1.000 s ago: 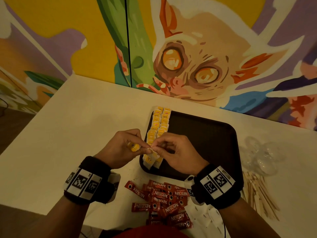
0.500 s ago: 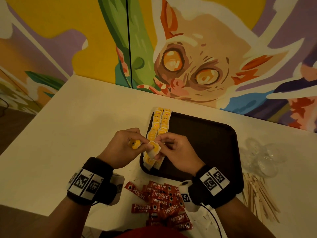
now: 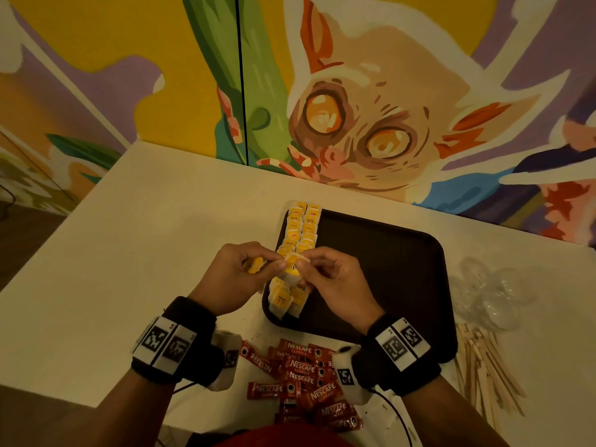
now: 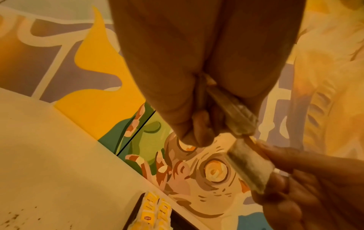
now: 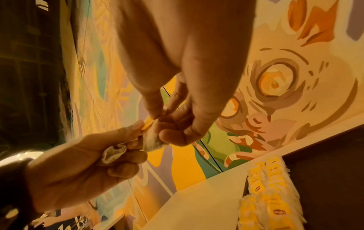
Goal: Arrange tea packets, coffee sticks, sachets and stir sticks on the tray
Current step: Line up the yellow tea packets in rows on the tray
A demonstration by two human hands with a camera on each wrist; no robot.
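Note:
Both hands meet above the left edge of the dark tray [image 3: 387, 269]. My left hand [image 3: 272, 262] grips a crumpled tea packet [image 3: 256, 265] with a yellow tag; the left wrist view shows it in my curled fingers [image 4: 197, 124]. My right hand [image 3: 306, 264] pinches a second tea packet [image 3: 293, 267], seen in the right wrist view [image 5: 154, 140] between thumb and fingers. The two packets touch. Two rows of yellow tea packets [image 3: 301, 227] lie along the tray's left side. Red coffee sticks [image 3: 303, 372] lie in a heap near the table's front edge. Wooden stir sticks [image 3: 483, 366] lie right of the tray.
Crumpled clear plastic [image 3: 490, 298] lies right of the tray, behind the stir sticks. A painted wall [image 3: 354, 108] stands directly behind the cream table [image 3: 145, 253]. The tray's middle and right part shows bare dark surface.
Both hands have stayed together over the tray's left edge. The packet in the right hand has turned, and its yellow tag faces up now.

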